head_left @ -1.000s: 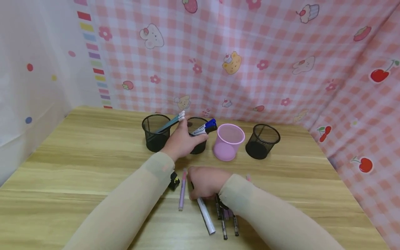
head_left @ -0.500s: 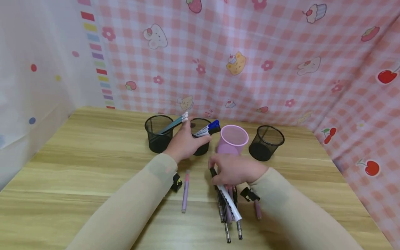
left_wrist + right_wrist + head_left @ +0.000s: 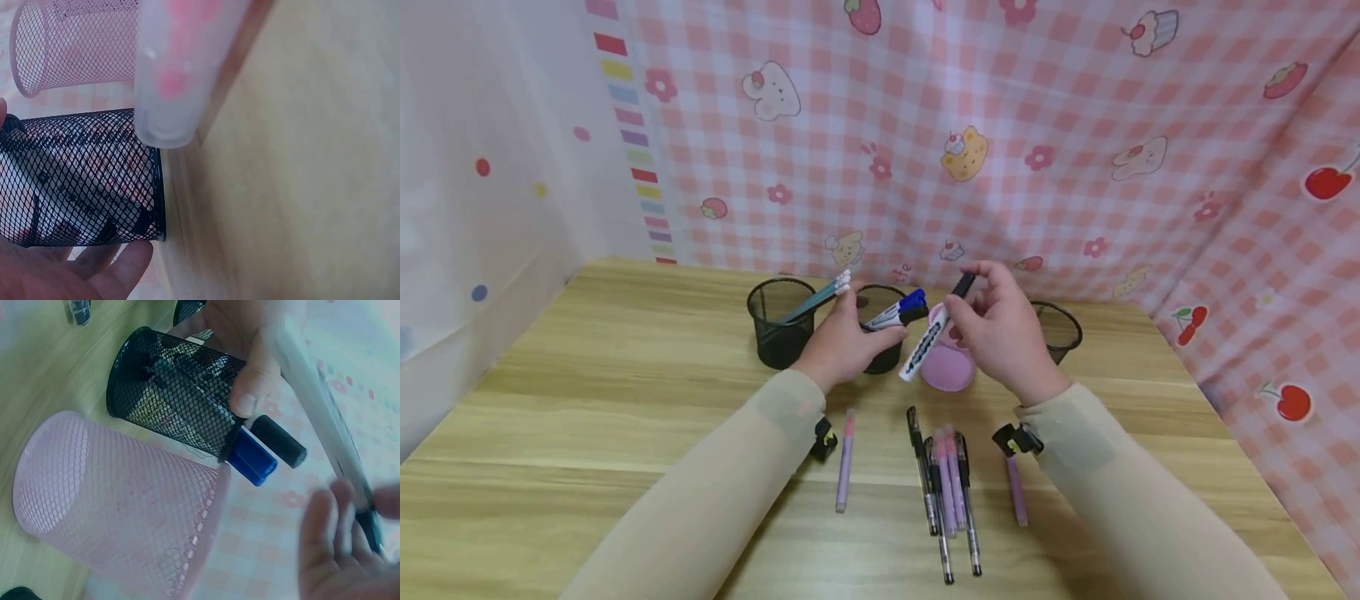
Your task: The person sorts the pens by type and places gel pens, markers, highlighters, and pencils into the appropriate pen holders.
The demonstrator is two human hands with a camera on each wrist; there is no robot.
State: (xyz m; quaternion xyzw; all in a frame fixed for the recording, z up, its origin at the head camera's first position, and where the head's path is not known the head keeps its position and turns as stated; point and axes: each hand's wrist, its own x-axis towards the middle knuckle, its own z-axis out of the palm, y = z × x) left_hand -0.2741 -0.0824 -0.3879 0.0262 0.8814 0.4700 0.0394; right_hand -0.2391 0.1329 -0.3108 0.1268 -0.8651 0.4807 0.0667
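Observation:
My left hand (image 3: 838, 346) grips a black mesh pen cup (image 3: 175, 394), thumb at its rim. Blue-capped (image 3: 252, 459) and black-capped (image 3: 279, 441) markers lean out of that cup. My right hand (image 3: 1011, 342) pinches a white marker (image 3: 925, 346) near its black cap, with the cap end up and the body slanting down to the left. The marker is in the air, overlapping the pink mesh cup (image 3: 949, 371) in the head view. In the right wrist view the marker's other end passes in front of the left hand.
Another black mesh cup (image 3: 782, 346) at left holds several teal, white-tipped sticks (image 3: 814, 300). A further black mesh cup (image 3: 1062, 329) is partly behind my right hand. Black pens (image 3: 919, 467) and purple-pink pens (image 3: 947, 492) lie bunched in front; single pens lie left (image 3: 846, 467) and right (image 3: 1017, 492).
My right hand has lifted the white marker from the table and carried it up and right, toward the cups, turning its cap end upward. My left hand stays at its cup.

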